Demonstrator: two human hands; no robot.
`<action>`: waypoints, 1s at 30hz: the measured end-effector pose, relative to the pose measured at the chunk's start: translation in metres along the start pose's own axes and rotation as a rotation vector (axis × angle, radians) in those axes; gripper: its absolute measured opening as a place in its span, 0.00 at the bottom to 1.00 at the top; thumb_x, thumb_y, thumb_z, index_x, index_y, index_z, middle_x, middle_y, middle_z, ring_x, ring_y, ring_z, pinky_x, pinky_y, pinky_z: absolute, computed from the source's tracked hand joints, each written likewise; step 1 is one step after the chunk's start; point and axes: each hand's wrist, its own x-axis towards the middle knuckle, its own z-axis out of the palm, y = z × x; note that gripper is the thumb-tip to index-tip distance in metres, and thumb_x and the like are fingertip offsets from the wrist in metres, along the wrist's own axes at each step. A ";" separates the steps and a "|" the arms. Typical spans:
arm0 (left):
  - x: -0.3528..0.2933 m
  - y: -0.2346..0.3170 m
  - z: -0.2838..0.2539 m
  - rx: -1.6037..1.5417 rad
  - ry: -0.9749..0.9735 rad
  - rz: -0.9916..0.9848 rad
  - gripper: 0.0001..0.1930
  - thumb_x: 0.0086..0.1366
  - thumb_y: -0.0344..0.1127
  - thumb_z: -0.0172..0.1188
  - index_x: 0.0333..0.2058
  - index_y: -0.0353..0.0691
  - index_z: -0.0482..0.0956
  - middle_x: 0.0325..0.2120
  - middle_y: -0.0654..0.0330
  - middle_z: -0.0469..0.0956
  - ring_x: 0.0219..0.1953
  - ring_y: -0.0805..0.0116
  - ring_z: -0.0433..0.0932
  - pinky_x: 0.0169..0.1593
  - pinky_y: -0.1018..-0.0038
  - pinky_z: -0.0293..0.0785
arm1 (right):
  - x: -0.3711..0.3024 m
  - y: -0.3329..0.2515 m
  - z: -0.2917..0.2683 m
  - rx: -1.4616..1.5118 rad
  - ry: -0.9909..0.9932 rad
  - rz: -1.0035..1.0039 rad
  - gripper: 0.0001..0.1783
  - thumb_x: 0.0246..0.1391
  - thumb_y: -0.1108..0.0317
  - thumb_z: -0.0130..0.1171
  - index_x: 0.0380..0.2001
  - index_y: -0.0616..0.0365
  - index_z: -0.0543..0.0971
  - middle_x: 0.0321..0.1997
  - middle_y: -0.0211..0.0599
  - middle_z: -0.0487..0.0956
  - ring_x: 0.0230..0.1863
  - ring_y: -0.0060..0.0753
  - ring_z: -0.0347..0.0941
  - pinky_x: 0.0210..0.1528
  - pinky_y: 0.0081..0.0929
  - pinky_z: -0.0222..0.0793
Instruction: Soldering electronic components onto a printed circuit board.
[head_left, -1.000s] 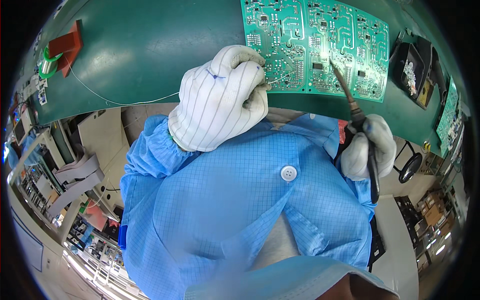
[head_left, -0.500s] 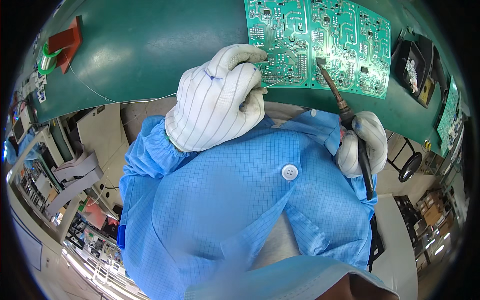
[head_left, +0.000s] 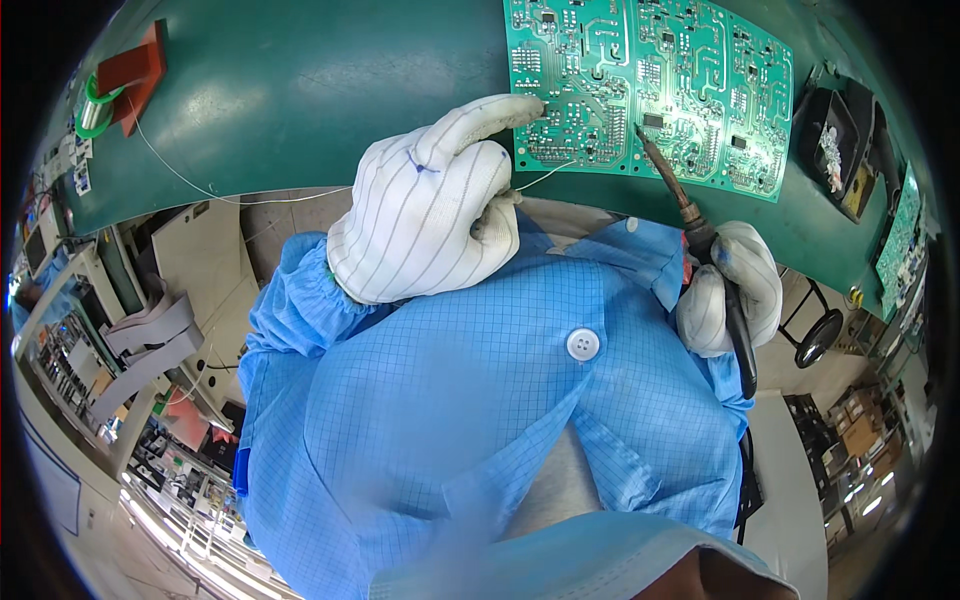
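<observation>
A green circuit board panel (head_left: 583,140) with rows of small parts lies at the far side, near the bench's front edge. My left hand (head_left: 425,205), in a white striped glove, pinches solder wire (head_left: 545,177); its index finger reaches out onto the board's left part. The wire's free end stops at the board's lower edge. My right hand (head_left: 735,285), also gloved, grips a soldering iron (head_left: 697,225) by its black handle. The iron's tip points up and left, over or touching the board near a dark chip; contact cannot be made out.
On the left, a solder spool (head_left: 95,108) sits on a red-brown stand (head_left: 150,75), its wire trailing to my left hand. At right is a black holder (head_left: 835,140) with pale, crumpled material in it. Another green board (head_left: 898,245) lies beyond it on the green bench (head_left: 300,90).
The board has shifted slightly to the right. My left index finger has straightened onto it, and the wire end has drawn back a little. The iron has moved slightly right.
</observation>
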 end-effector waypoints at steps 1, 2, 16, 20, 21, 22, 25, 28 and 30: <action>-0.001 0.000 0.000 -0.004 -0.008 -0.003 0.10 0.42 0.23 0.61 0.25 0.38 0.70 0.52 0.50 0.82 0.26 0.63 0.79 0.28 0.72 0.76 | 0.001 0.001 0.000 0.017 0.001 -0.006 0.18 0.38 0.78 0.64 0.38 0.70 0.78 0.31 0.49 0.82 0.22 0.44 0.78 0.26 0.38 0.76; -0.001 -0.001 0.000 -0.009 -0.016 -0.006 0.10 0.42 0.23 0.61 0.25 0.38 0.70 0.52 0.49 0.81 0.26 0.62 0.79 0.28 0.72 0.76 | 0.002 0.001 0.000 0.028 -0.004 -0.008 0.18 0.38 0.78 0.64 0.38 0.70 0.79 0.30 0.49 0.82 0.22 0.44 0.78 0.25 0.38 0.75; -0.006 -0.001 -0.001 0.011 -0.043 0.005 0.09 0.42 0.25 0.60 0.23 0.38 0.69 0.55 0.48 0.80 0.29 0.62 0.81 0.32 0.70 0.79 | 0.025 -0.003 0.009 0.175 -0.132 0.015 0.17 0.28 0.72 0.65 0.28 0.66 0.81 0.23 0.42 0.81 0.19 0.41 0.75 0.21 0.36 0.72; -0.006 0.000 -0.001 0.008 -0.070 -0.020 0.09 0.42 0.26 0.60 0.23 0.38 0.69 0.56 0.50 0.80 0.30 0.63 0.81 0.32 0.70 0.79 | 0.032 -0.003 0.009 0.169 -0.203 0.009 0.17 0.29 0.70 0.67 0.29 0.66 0.83 0.25 0.41 0.82 0.20 0.41 0.76 0.23 0.36 0.73; -0.006 0.000 -0.001 0.008 -0.072 -0.022 0.09 0.42 0.26 0.60 0.23 0.39 0.69 0.56 0.50 0.80 0.30 0.63 0.81 0.32 0.70 0.79 | 0.033 -0.003 0.009 0.163 -0.224 0.007 0.18 0.29 0.70 0.67 0.30 0.66 0.83 0.26 0.40 0.83 0.20 0.42 0.76 0.23 0.36 0.74; -0.006 0.000 -0.001 0.009 -0.072 -0.022 0.09 0.42 0.26 0.60 0.23 0.39 0.69 0.56 0.51 0.80 0.29 0.63 0.81 0.31 0.70 0.79 | 0.034 -0.003 0.008 0.172 -0.232 0.007 0.18 0.30 0.70 0.67 0.30 0.66 0.84 0.26 0.40 0.83 0.21 0.42 0.77 0.24 0.36 0.74; -0.006 0.001 -0.002 0.007 -0.084 -0.036 0.09 0.41 0.25 0.60 0.22 0.39 0.69 0.57 0.49 0.79 0.30 0.63 0.82 0.32 0.71 0.78 | 0.038 -0.001 0.005 0.182 -0.271 0.001 0.18 0.31 0.69 0.68 0.31 0.65 0.84 0.27 0.41 0.83 0.22 0.42 0.77 0.25 0.37 0.74; -0.007 0.002 -0.003 0.000 -0.094 -0.051 0.09 0.40 0.23 0.60 0.22 0.39 0.69 0.58 0.47 0.79 0.31 0.63 0.83 0.33 0.72 0.78 | 0.044 0.003 0.002 0.186 -0.316 -0.014 0.18 0.32 0.67 0.68 0.31 0.65 0.84 0.27 0.41 0.84 0.22 0.42 0.77 0.25 0.37 0.73; -0.007 0.000 -0.001 0.001 -0.069 -0.033 0.09 0.42 0.28 0.62 0.22 0.40 0.69 0.57 0.53 0.80 0.29 0.64 0.80 0.31 0.70 0.78 | 0.048 0.005 -0.001 0.202 -0.331 -0.016 0.17 0.33 0.66 0.68 0.30 0.65 0.84 0.28 0.42 0.84 0.22 0.42 0.76 0.25 0.37 0.73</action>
